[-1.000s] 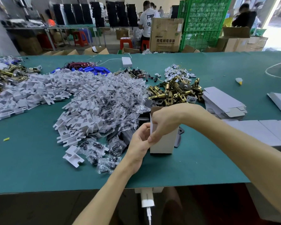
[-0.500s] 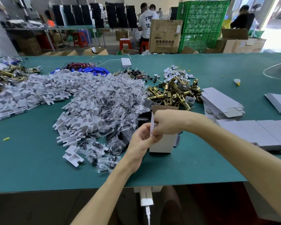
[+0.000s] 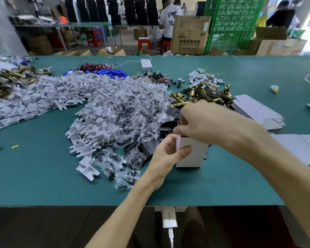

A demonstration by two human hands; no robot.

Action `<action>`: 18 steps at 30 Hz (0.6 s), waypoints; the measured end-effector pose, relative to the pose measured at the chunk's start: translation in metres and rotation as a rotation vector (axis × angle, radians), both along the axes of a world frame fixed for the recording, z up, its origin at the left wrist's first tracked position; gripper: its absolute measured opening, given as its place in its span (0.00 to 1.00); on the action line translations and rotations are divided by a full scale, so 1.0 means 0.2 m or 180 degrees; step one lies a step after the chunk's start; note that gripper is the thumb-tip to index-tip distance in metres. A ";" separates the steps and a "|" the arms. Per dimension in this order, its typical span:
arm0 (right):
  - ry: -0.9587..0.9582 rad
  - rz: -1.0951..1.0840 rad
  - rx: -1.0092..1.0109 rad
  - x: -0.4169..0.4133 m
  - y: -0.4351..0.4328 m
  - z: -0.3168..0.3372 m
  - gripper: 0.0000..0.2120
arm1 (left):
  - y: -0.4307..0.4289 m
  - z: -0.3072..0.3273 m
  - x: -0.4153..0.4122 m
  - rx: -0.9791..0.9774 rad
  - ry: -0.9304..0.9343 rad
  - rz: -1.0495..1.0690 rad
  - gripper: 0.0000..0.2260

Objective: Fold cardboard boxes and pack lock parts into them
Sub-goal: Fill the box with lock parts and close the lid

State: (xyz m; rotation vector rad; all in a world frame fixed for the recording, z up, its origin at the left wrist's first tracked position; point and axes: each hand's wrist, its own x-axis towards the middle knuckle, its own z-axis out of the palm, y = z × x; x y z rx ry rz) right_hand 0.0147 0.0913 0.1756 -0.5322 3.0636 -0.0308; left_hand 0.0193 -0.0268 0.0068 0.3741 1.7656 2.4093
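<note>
Head view puts you in the folding step: the small white box [image 3: 193, 156] stands upright on the green table [image 3: 43, 176], near its front edge and just in front of the heaps of bagged parts [image 3: 132, 108] and brass latches [image 3: 202, 94]. Your left hand [image 3: 166, 154] pinches the box's side flap [image 3: 178, 144] between thumb and fingers, thumb lying on the front face. Your right hand [image 3: 206, 122] arches over the open top with fingers curled down; whether it grips a flap or a part cannot be told, since the hand hides the opening. By my reading, the next move is to tuck that flap in squarely, steadying the box so it does not tip. No writing shows on the box; the brown carton [image 3: 191, 34] beyond the table bears dark printed characters, too blurred to read.
</note>
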 end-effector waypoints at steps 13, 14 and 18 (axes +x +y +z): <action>0.0961 0.0310 -0.0797 -0.10 -0.14 -0.07 0.05 | 0.02 -0.01 -0.01 -0.0519 -0.0067 0.0252 0.12; 0.1020 0.0415 -0.0726 -0.10 -0.20 -0.10 0.03 | 0.02 -0.01 -0.01 -0.0601 -0.0041 0.0282 0.09; 0.0928 0.0806 -0.0576 -0.14 -0.45 -0.30 0.07 | 0.01 -0.04 0.01 -0.0809 0.0030 0.0402 0.08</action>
